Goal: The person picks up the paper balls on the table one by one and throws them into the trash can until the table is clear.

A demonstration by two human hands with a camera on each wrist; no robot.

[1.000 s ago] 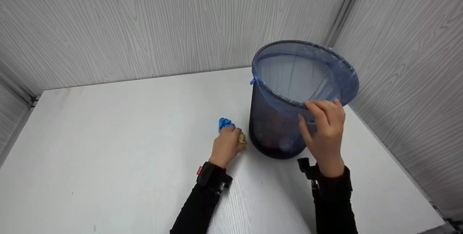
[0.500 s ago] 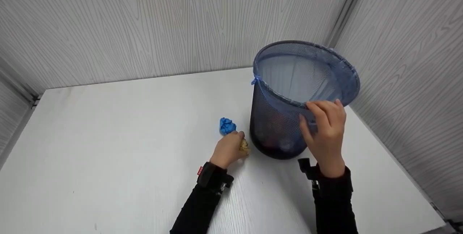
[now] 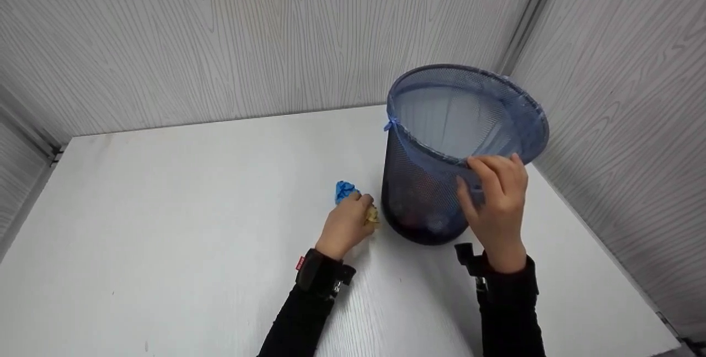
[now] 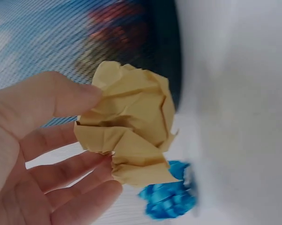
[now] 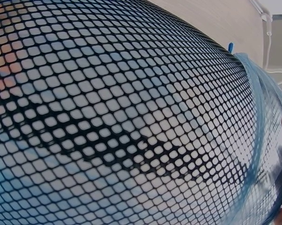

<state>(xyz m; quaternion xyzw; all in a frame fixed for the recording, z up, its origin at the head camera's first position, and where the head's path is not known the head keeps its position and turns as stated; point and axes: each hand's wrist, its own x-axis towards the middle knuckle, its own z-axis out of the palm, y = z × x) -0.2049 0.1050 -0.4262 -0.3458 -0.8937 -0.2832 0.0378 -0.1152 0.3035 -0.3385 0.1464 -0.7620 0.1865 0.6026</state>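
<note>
My left hand (image 3: 346,223) pinches a crumpled ball of yellow paper (image 4: 129,122) between thumb and fingers, close to the near left side of the mesh wastebasket (image 3: 411,180). Just beyond that hand lies a crumpled ball of blue paper (image 3: 345,190), partly hidden by the fingers in the head view. My right hand (image 3: 499,202) grips the front rim of the wastebasket, fingertips over the edge and thumb against the outside. A thin blue bag (image 3: 449,120) lines the wastebasket and folds over its rim, knotted at the left. The wastebasket stands upright.
The white table (image 3: 193,224) carries the wastebasket near its right side. Pale wood-grain panels (image 3: 248,37) rise behind and at the sides. Through the mesh, a blurred red item (image 4: 117,23) shows low inside the wastebasket.
My left hand dipped slightly toward me with the yellow paper, uncovering more of the blue ball, then moved back up and overlaps it again. My right hand stayed on the rim.
</note>
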